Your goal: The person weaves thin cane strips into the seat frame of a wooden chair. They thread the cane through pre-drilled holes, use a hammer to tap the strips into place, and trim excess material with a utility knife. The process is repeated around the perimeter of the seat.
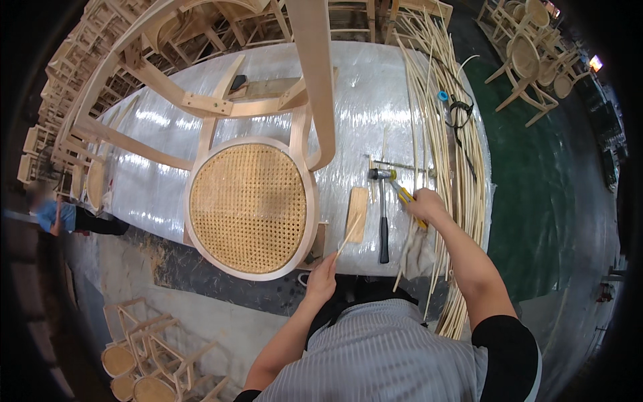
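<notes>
A wooden chair lies on the workbench with its round woven cane seat (248, 208) facing up. My left hand (323, 276) holds a thin cane strip (349, 236) near the bench's front edge, just right of the seat. My right hand (424, 204) rests on a yellow-handled tool (404, 195) beside a bundle of long cane strips (450, 174). A hammer with a black handle (382, 214) lies between my hands, next to a small flat wooden block (357, 213).
The workbench (362, 100) is wrapped in shiny plastic film. Black cable and a blue object (455, 110) lie among the strips. Unfinished chairs stand at far right (526, 63), lower left (144, 365) and behind the bench. A person in blue (57, 214) is at left.
</notes>
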`<state>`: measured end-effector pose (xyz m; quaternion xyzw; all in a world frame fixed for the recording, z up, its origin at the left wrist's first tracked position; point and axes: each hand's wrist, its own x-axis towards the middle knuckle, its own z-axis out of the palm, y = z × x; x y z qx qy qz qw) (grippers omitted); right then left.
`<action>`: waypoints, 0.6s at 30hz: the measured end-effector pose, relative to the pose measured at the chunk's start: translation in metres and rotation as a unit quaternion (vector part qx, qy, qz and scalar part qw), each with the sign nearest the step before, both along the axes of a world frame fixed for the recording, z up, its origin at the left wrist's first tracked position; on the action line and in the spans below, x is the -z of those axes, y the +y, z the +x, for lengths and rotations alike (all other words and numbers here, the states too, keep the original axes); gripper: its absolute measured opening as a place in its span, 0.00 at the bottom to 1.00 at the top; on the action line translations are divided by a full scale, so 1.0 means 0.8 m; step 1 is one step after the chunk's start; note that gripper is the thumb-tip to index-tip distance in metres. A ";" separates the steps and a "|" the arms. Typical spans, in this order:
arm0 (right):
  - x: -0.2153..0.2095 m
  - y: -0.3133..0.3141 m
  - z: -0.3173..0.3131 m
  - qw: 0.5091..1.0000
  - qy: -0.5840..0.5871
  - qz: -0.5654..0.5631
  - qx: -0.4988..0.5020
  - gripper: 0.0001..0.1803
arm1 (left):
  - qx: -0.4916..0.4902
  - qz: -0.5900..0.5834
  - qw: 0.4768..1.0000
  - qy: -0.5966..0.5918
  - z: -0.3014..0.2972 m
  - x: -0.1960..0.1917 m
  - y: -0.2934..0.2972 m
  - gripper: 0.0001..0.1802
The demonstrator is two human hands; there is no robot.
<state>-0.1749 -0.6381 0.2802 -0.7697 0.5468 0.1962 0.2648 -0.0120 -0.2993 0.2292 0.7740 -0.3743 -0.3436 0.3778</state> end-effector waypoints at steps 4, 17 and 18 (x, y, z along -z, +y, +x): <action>-0.011 -0.011 -0.057 0.999 0.021 -0.040 -0.003 0.23 | 0.014 0.011 1.000 0.006 0.005 0.000 -0.001 0.19; 0.006 0.019 -0.026 0.979 -0.116 -0.106 0.127 0.21 | 0.041 0.050 0.998 0.011 -0.002 -0.004 -0.003 0.20; 0.008 0.020 -0.018 0.986 -0.074 -0.092 0.116 0.22 | 0.043 0.048 0.998 0.008 -0.004 -0.004 -0.004 0.20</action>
